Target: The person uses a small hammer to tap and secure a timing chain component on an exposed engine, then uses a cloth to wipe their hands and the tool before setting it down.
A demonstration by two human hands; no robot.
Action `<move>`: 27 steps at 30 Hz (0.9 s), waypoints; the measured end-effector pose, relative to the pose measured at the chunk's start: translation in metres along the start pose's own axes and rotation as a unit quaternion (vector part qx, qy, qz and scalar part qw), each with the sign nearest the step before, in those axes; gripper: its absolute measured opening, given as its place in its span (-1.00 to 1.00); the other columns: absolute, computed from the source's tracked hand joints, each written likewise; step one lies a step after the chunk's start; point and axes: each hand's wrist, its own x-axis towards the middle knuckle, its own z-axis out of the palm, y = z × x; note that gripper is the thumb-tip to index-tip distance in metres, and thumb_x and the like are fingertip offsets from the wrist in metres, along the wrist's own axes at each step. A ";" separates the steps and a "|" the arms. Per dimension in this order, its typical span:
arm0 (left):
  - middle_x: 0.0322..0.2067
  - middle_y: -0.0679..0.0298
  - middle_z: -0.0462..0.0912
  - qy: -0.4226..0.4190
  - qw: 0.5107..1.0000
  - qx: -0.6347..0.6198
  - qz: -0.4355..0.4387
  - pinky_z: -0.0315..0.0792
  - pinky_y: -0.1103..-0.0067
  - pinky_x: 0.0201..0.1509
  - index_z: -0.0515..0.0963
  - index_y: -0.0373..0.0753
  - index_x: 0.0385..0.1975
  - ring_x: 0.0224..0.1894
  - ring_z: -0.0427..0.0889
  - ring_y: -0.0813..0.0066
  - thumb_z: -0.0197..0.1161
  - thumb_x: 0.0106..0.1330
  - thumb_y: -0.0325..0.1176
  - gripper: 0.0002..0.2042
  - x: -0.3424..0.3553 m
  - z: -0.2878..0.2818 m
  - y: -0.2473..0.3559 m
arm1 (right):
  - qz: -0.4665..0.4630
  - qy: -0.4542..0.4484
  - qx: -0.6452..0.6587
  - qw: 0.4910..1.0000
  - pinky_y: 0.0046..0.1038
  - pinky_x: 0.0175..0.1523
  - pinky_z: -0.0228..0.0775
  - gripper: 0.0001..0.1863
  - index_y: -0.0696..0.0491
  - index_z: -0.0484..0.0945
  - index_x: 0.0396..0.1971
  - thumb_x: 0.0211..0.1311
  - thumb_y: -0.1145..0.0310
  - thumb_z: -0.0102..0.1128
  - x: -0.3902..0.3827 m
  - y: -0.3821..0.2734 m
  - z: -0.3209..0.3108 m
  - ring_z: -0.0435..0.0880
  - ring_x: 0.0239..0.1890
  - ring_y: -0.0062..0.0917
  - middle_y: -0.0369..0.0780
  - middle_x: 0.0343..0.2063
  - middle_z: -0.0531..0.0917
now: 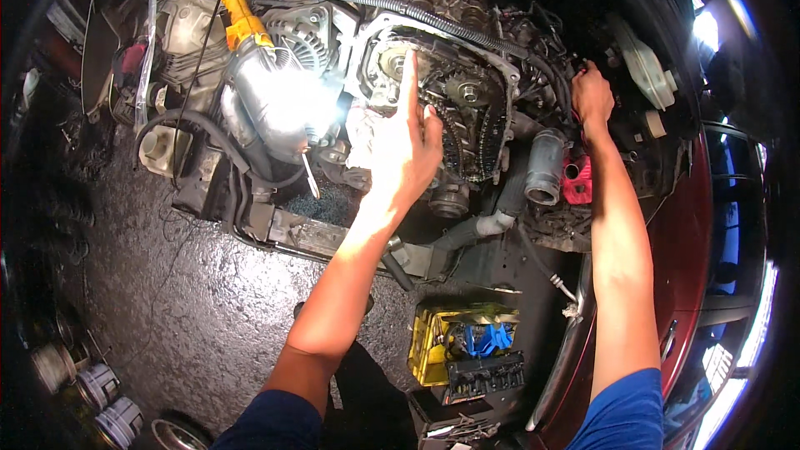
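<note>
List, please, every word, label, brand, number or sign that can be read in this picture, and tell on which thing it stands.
No text can be read clearly here, so there is nothing to quote.
Pails at lower left: any markings are too small and blurred to read.
Engine sprocket: no legible marking.
Yellow crate: no legible text.
</note>
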 end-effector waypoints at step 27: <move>0.24 -0.04 0.53 0.010 0.995 -0.104 -0.005 0.50 0.55 -0.21 0.17 -0.15 0.55 -0.38 0.45 0.51 0.12 0.43 -0.54 -0.34 0.002 -0.004 -0.004 | 0.012 -0.007 0.004 1.000 -0.01 0.12 0.55 -0.51 -0.07 0.56 0.26 0.41 0.12 0.00 -0.004 -0.007 -0.008 0.71 0.00 0.09 0.12 -0.09 0.73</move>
